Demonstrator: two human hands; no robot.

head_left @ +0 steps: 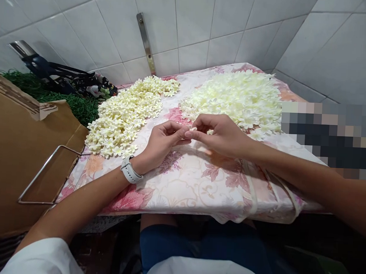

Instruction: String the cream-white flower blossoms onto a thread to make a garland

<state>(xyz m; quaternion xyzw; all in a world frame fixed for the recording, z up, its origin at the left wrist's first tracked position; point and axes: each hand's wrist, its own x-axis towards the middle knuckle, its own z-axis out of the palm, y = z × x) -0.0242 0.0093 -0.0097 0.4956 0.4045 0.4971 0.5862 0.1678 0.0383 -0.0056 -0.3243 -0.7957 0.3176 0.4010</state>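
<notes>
Above the middle of the flowered cloth (180,189), both hands meet at the fingertips. My left hand (164,142), with a pale watch on its wrist, is closed in a pinch. My right hand (221,134) pinches from the other side. Between their fingertips shows a small cream flower (193,129), partly hidden by the fingers. A heap of small cream flowers (126,114) lies beyond my left hand. Behind my right hand spreads a larger heap of pale, looser blossoms (239,95). Another small flower shows just under my right hand's fingers.
At the left stands a cardboard box (27,158) with a bent metal wire (38,173) beside it. Green stringy material (84,108) and a dark floral umbrella (94,84) lie behind it. White tiled walls with a metal strip (146,42) border the table's back; the right side is pixelated.
</notes>
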